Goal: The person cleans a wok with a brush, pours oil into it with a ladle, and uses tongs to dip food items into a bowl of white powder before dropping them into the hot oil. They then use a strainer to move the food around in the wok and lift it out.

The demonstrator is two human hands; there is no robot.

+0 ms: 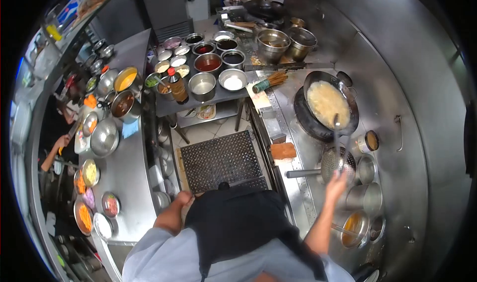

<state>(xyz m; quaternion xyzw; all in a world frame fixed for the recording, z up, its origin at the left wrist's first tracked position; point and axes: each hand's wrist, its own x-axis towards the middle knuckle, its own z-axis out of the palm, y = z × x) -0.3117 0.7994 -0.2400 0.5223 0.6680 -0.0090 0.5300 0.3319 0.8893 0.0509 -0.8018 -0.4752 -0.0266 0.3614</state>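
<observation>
My right hand (337, 185) is closed round the handle of a ladle (337, 138), which is blurred by motion. The ladle's far end reaches the near edge of a wok (352, 110) that holds pale, bubbling liquid (325, 102). Under the handle lies a perforated strainer (332, 163), its own handle pointing left. My left hand (184, 198) hangs low beside the dark apron (233, 222). Its fingers look curled, and whatever they may hold is hidden.
Metal pots (365, 197) and a pot of orange liquid (354, 227) stand at right. Sauce containers (207, 63) and a bottle (177, 85) fill the table ahead. Bowls line the left counter (126, 182); beyond it a co-worker's hand (62, 141) shows. A black mat (221, 160) covers the floor.
</observation>
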